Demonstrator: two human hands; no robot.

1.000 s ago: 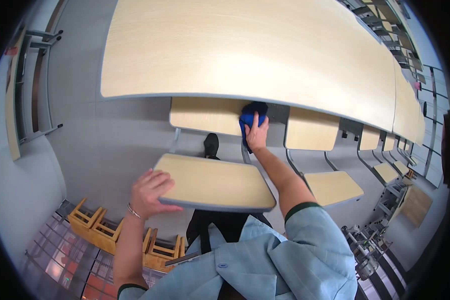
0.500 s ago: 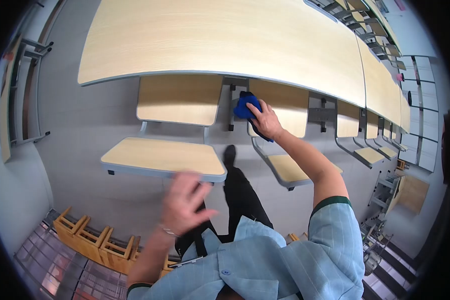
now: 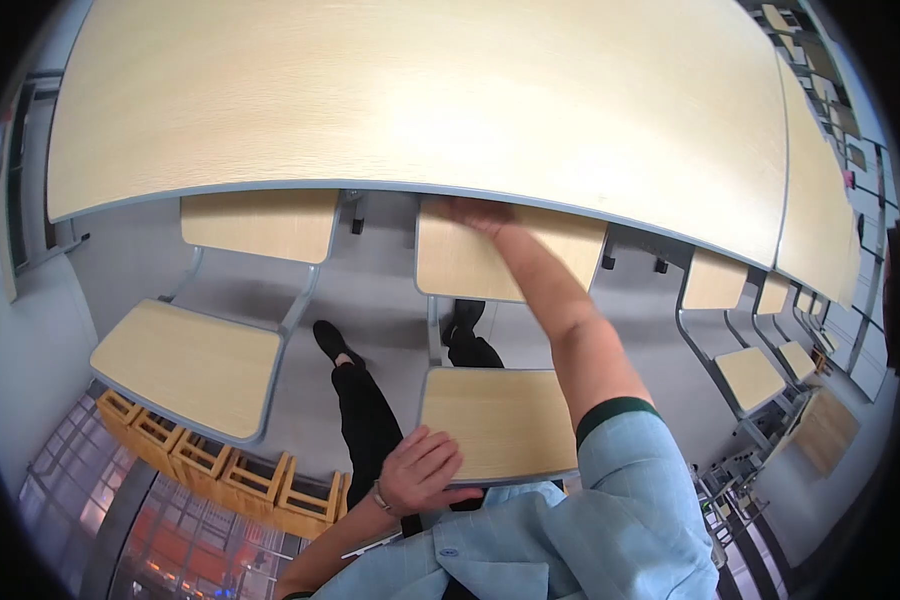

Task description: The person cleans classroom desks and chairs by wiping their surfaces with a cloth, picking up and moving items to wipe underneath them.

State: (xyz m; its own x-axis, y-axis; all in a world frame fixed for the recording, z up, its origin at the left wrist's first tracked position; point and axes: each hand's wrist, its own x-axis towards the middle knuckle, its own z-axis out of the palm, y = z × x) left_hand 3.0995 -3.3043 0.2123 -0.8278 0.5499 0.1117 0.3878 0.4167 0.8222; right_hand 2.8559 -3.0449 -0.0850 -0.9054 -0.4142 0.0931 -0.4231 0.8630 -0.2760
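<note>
My right hand (image 3: 480,214), blurred, reaches in at the top of the wood-look backrest (image 3: 515,255) of a chair, just under the long desk's (image 3: 420,110) front edge. Its fingertips are partly hidden there, and no cloth shows in it. At the front left corner of the same chair's seat (image 3: 500,425) is my left hand (image 3: 422,470), its fingers bent over the corner and its thumb along the front edge. A second chair (image 3: 195,360) with a pale seat and grey rim stands to the left.
More chairs (image 3: 750,378) line the desk on the right. Wooden stools (image 3: 200,455) stand in a row behind on the left, beside a window with a grid. My feet (image 3: 335,342) are on the grey floor between the chair legs.
I have shifted right along the desk. My right hand, holding a blue cloth before, has gone under the desk edge. My left hand has come down from mid-air onto the chair seat's corner.
</note>
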